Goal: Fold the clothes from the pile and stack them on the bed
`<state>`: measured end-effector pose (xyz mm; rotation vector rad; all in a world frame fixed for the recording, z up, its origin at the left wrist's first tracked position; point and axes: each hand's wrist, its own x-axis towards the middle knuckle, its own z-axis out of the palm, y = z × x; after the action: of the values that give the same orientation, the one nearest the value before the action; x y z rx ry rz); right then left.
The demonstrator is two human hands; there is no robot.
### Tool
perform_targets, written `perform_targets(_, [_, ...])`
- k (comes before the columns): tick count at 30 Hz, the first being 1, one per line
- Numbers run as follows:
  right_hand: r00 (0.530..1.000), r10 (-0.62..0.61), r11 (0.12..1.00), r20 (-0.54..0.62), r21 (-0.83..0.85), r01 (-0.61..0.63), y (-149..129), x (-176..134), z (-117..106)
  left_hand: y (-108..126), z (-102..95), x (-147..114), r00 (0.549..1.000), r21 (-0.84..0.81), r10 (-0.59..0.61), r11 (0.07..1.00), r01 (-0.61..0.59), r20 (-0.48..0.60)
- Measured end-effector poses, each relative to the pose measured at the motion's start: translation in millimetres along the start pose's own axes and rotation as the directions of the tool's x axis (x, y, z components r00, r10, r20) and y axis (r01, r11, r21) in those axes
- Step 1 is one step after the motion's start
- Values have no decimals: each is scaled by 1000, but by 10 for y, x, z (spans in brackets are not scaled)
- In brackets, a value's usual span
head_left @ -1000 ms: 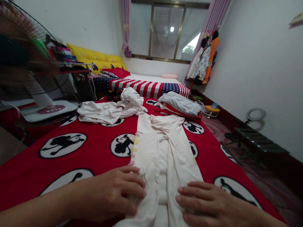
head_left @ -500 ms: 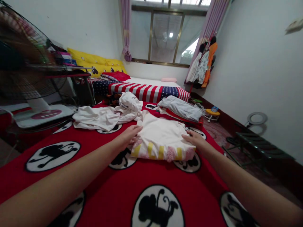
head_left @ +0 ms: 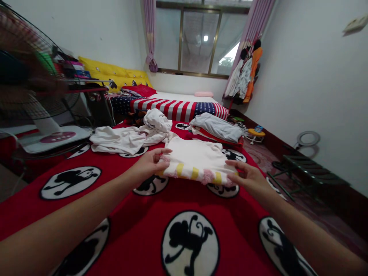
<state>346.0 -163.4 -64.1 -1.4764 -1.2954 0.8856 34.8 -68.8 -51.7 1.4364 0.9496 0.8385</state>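
Note:
A folded white shirt point(head_left: 198, 155) with yellow stripes and pink tufts along its near edge lies on the red blanket point(head_left: 138, 230), which is printed with black monkey figures. At the shirt's left edge, my left hand point(head_left: 153, 161) pinches the cloth between thumb and fingers. My right hand point(head_left: 244, 172) grips the near right corner in the same way. The near edge looks slightly raised off the blanket. Beyond the left hand sit crumpled white clothes point(head_left: 120, 140). Behind the shirt to the right is a stack of folded clothes point(head_left: 217, 126), a grey one on top.
A fan point(head_left: 48, 130) stands at the left beside a cluttered table. A second bed with a striped cover point(head_left: 169, 109) lies under the window. On the right are a yellow stool point(head_left: 255, 133), a dark green bench point(head_left: 316, 172) and a ring light point(head_left: 308, 138).
Both hands have shifted from resting along the shirt's sides to pinching its near corners. The near edge has lifted a little. The view has tilted slightly.

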Motion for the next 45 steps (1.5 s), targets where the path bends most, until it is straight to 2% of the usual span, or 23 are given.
perform_targets(2, [999,-43,999,32,-13,43,-169,-166,-34,181,-50,-152,1000,42,15,999,-16,15])
perform_targets(4, [992,-59,997,110,-35,63,-245,-432,-59,263,-99,-380,998,90,-13,996,7,61])
perform_targets(7, [950,10,993,312,-112,26,-131,-849,-119,170,-163,-761,963,153,-152,981,119,223])
perform_targets(9, [906,60,981,418,-193,25,-15,-980,-191,58,-211,-930,910,210,-253,959,191,330])
perform_targets(10, [900,73,972,430,-234,33,11,-973,-227,18,-240,-961,890,242,-294,946,217,349])
perform_targets(12, [917,74,949,392,-311,57,-42,-809,-261,-13,-307,-896,891,299,-342,920,252,300])
perform_targets(15, [944,-7,924,329,-358,132,-309,-315,-111,11,-380,-528,947,332,-302,909,252,108])
perform_targets(18, [935,-159,898,317,-346,270,-525,215,312,-14,-367,-51,979,380,-194,902,204,-65])
perform_targets(21, [915,-247,818,319,-437,373,-521,611,839,-114,-307,289,973,468,-115,862,197,-199])
perform_targets(24, [893,-328,728,308,-519,447,-399,849,1247,-213,-262,404,966,628,40,766,134,-254])
perform_targets(27, [872,-367,651,322,-580,489,-304,966,1454,-267,-243,367,965,731,154,681,53,-214])
perform_targets(33, [908,-353,592,224,-698,403,-203,1005,1514,-294,-221,273,967,692,168,721,13,-193])
perform_targets(35, [896,-409,605,174,-683,409,-188,982,1480,-291,-216,267,971,684,143,729,28,-193])
perform_targets(38, [855,-498,677,148,-549,490,-209,934,1391,-290,-210,259,973,717,155,697,16,-173])
perform_targets(42, [901,-383,804,205,-406,434,-261,903,1251,-304,-192,229,974,779,201,626,-43,-108])
perform_targets(45, [920,-317,858,229,-344,381,-254,916,1175,-320,-155,207,964,761,254,640,-108,-77])
